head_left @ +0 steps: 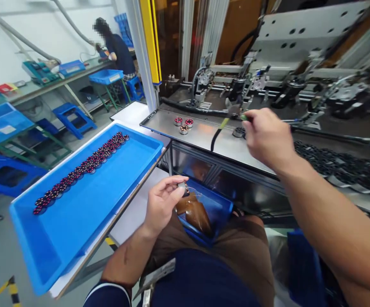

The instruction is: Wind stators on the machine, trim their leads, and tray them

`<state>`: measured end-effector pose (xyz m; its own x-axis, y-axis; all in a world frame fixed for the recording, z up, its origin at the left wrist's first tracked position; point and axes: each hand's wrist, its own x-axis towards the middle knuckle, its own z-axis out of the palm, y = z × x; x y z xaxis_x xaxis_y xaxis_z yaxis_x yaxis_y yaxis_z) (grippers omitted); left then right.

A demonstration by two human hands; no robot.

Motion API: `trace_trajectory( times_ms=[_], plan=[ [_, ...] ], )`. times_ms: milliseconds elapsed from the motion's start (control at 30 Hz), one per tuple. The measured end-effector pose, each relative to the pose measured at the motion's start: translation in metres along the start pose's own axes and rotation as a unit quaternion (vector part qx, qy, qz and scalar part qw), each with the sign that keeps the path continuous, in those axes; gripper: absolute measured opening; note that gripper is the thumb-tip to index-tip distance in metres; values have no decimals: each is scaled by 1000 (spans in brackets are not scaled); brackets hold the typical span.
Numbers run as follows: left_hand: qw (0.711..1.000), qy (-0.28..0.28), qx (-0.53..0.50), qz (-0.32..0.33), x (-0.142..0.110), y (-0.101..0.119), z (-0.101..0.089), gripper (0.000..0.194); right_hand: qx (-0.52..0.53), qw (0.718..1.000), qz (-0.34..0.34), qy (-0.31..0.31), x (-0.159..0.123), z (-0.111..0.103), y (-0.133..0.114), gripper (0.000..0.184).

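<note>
Over the silver metal tabletop [200, 138], the right grip [266, 136] clasps a blurred yellow-and-black tool [224, 123]. At the tool's seven o'clock, the left grip [164, 202] pinches a small grey metal part [182, 186].

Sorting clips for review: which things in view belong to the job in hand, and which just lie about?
Likely the job: small part in left hand; blurred tool in right hand; three wound rings; large blue tray.

Likely incidental: blue stools; far bench; red container.
</note>
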<state>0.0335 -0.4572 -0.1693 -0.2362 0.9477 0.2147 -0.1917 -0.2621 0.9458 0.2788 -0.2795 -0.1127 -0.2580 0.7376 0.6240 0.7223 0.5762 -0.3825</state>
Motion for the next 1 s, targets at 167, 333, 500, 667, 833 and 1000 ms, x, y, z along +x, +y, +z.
trace_trajectory(
  times_ms=[167, 333, 500, 667, 833, 1000],
  plan=[
    [1000, 13, -12, -21, 1, 0, 3, 18, 139, 976, -39, -164, -108, -81, -34, 23],
    [998, -1, -11, -62, 6, 0, 25, 22, 358, 871, 209, -264, -215, -63, -80, 30],
    [997, -59, -17, -57, 6, 3, 45, 33, 446, 810, 313, -217, -266, -50, -97, 85],
    [996, -82, 21, -25, 1, 5, 51, 35, 404, 824, 307, -253, -269, -45, -91, 70],
    [996, -91, 14, -7, 0, 6, 55, 35, 335, 923, 126, -139, -237, -31, -86, 67],
    [995, -102, 6, -2, -1, 8, 56, 34, 366, 925, 27, -103, -212, -25, -84, 71]
  ],
)
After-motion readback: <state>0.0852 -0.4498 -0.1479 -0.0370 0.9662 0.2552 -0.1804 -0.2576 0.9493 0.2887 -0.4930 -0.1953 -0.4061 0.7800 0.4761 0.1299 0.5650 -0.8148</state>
